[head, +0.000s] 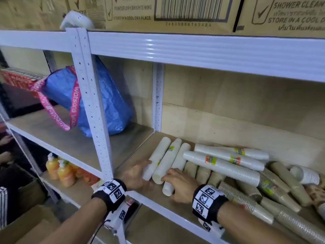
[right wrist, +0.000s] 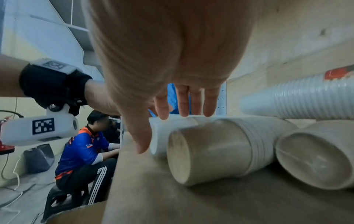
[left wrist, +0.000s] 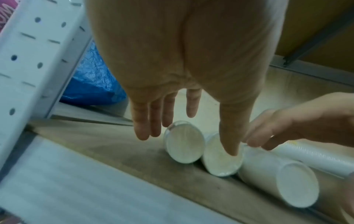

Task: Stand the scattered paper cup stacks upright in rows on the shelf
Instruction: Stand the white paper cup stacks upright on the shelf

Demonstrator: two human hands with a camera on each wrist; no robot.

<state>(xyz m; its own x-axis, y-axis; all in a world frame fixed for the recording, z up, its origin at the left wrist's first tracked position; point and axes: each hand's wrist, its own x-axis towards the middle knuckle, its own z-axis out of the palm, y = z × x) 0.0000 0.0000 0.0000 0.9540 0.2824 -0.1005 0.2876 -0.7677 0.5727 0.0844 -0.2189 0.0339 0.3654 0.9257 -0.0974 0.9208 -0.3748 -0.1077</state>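
Observation:
Three white paper cup stacks lie side by side at the left end of the wooden shelf board (head: 130,164): a left one (head: 157,159), a middle one (head: 167,162) and a right one (head: 178,164). My left hand (head: 140,173) has straight fingers against the near end of the left stack (left wrist: 184,144), with its thumb in front of the middle stack (left wrist: 220,165). My right hand (head: 168,188) lies over the near end of the right stack (left wrist: 296,184), fingertips touching it and thumb spread apart. All the stacks lie flat.
Right of these, several white ribbed stacks (head: 223,166) and brown stacks (head: 284,182) lie in a heap. A brown stack (right wrist: 210,151) lies close to my right palm. A white shelf post (head: 91,106) and a blue bag (head: 109,106) stand at the left. A beam (head: 193,50) runs overhead.

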